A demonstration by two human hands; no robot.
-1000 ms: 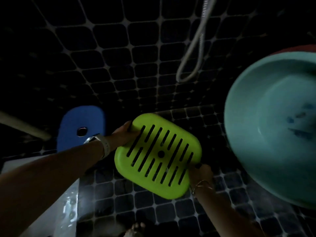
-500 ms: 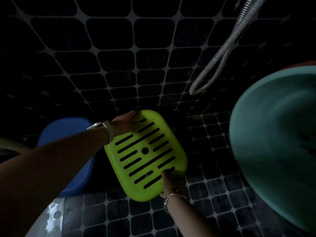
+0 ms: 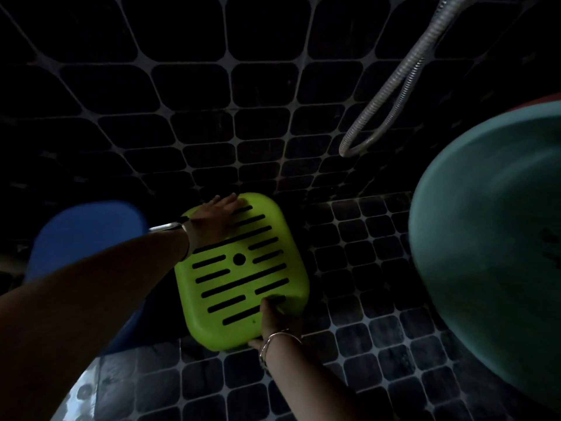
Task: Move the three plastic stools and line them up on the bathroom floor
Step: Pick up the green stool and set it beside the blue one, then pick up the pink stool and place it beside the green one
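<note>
A lime-green plastic stool (image 3: 243,278) with a slotted seat sits low over the dark tiled floor (image 3: 364,299), close to the tiled wall. My left hand (image 3: 215,217) lies on its far left corner, fingers spread flat on the seat. My right hand (image 3: 273,314) grips its near edge, thumb on top. A blue plastic stool (image 3: 88,235) stands just left of the green one, partly hidden behind my left forearm. A third stool is not in view.
A large teal basin (image 3: 491,253) fills the right side, with a red rim (image 3: 540,101) behind it. A metal shower hose (image 3: 388,95) loops down the dark tiled wall (image 3: 197,86). A pale glossy surface (image 3: 82,390) shows at the bottom left.
The green stool has swung from a diagonal to stand nearly parallel beside the blue one and moved toward the wall. My left hand went from gripping its edge to lying flat on top.
</note>
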